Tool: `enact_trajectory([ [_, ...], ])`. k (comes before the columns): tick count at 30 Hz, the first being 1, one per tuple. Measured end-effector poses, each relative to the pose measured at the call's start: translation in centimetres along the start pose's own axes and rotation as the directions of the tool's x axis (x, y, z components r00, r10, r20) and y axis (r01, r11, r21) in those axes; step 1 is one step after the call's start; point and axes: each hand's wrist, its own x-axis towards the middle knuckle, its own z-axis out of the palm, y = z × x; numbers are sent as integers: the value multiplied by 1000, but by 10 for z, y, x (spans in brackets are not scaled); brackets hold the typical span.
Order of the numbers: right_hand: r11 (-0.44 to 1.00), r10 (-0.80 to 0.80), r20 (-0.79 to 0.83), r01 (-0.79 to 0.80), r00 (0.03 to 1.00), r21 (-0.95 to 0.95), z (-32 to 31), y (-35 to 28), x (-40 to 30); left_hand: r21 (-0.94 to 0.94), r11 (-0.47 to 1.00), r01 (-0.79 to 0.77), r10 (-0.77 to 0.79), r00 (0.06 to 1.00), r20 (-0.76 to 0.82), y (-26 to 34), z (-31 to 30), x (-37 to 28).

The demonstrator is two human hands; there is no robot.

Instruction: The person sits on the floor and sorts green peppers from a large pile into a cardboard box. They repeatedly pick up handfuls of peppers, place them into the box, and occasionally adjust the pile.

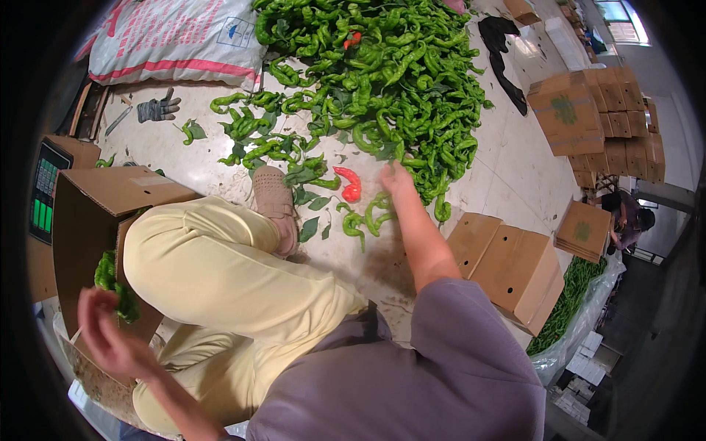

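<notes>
My left hand [107,333] is blurred, at the mouth of a cardboard box [83,259] beside my bent knee. Green peppers [113,281] show just beyond its fingers; whether they are held or only behind the hand I cannot tell. My right hand [397,177] reaches down to the near edge of a large heap of twisted green peppers [386,77] on the floor. Its fingertips are partly hidden, so a grip cannot be made out. Left of that hand lies a red pepper [348,184]. A few loose green peppers [378,215] lie below it.
A printed woven sack [176,44] and a grey glove [159,107] lie upper left. A digital scale display [44,193] stands at far left. Closed cardboard boxes [507,259] sit to my right, with stacked cartons [606,116] beyond. Another person [629,218] works at far right.
</notes>
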Motion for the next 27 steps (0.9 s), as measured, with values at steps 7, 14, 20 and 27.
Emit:
enact_trajectory([
  [7,983,33,162,-61,986,171,-20,10,-54,-368,554,747,-778,621,89,-20,64,-125],
  [14,892,-326,270,389,906,-229,-12,29,-155,170,431,886,-582,129,803,-78,121,-196],
  [20,-67,-689,524,675,501,-735,-1,-18,-152,211,631,747,-285,-29,958,-104,147,-276],
  [27,294,-477,521,687,708,-664,56,-31,-145,-11,629,778,-163,145,976,-59,187,-342],
])
